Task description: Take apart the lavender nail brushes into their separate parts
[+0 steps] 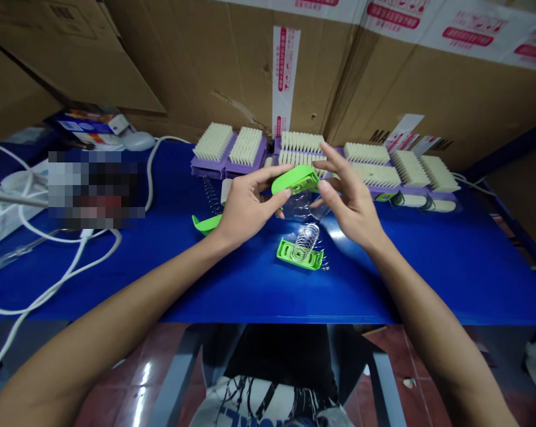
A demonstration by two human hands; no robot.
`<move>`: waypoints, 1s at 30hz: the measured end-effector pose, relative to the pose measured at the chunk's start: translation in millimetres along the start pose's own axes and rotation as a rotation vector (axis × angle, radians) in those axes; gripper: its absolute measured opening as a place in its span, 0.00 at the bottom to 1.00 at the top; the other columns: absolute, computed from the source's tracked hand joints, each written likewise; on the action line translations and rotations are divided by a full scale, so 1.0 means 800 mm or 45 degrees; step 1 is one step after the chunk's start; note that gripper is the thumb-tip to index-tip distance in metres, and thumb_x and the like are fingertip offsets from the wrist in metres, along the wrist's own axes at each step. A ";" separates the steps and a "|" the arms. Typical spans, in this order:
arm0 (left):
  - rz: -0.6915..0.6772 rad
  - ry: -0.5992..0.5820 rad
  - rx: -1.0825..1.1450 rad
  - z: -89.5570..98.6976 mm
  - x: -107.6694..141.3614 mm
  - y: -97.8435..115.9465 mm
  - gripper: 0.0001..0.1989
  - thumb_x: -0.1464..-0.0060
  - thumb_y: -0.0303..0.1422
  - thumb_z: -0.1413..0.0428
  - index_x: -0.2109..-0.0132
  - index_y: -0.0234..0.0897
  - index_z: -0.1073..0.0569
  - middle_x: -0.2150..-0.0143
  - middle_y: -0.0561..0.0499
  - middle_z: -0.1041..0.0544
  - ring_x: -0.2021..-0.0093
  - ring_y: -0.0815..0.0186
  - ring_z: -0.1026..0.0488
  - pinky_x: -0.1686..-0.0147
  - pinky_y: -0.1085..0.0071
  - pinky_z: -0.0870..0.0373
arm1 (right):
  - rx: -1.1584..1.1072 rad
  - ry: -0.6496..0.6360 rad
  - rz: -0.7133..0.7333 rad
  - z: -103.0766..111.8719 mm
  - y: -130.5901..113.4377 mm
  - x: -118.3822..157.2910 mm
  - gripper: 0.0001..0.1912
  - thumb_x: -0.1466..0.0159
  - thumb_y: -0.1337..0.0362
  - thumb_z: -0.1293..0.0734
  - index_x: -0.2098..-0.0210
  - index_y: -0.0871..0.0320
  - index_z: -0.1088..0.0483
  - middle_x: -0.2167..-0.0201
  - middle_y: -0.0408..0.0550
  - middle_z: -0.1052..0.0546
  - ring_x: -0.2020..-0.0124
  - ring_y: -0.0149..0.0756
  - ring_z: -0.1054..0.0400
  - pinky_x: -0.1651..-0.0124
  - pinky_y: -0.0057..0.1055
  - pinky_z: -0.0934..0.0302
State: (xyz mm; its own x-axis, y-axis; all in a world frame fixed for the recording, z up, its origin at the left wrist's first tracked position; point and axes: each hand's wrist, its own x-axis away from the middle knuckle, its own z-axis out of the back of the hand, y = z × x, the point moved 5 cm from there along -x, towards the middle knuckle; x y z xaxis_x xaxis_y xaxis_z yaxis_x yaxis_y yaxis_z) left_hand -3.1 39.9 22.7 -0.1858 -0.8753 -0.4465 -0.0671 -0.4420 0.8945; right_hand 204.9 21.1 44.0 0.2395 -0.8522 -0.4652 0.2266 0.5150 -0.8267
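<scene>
My left hand is closed around a bright green plastic cover, held above the table with its hollow side partly facing right. My right hand has its fingers apart beside the cover's right end; the thumb tip is close to it, and I cannot tell if they touch. Below lies a second green plastic piece, open side up, with a metal coil spring resting on it. Several small springs lie at its right end. A curved green piece is partly hidden behind my left wrist.
Purple brush heads with cream bristles line the back of the blue table. Behind them stand cardboard boxes. White cables and a blurred-out patch are at left. Clear plastic sits beneath my hands.
</scene>
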 end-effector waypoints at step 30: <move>-0.219 0.259 -0.341 -0.037 0.026 0.019 0.18 0.19 0.51 0.50 0.42 0.46 0.24 0.44 0.46 0.15 0.46 0.58 0.17 0.43 0.58 0.20 | -0.064 0.344 -0.175 -0.047 -0.018 0.013 0.26 0.25 0.34 0.33 0.42 0.45 0.26 0.64 0.46 0.20 0.68 0.41 0.26 0.64 0.43 0.27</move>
State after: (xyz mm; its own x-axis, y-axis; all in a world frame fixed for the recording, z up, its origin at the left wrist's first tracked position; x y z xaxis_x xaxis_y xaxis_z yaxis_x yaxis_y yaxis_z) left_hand 20.8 9.6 26.3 0.0065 -0.7929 -0.6093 0.1830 -0.5980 0.7803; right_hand 168.8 1.7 39.5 -0.0512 -0.9109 -0.4095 0.1907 0.3935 -0.8993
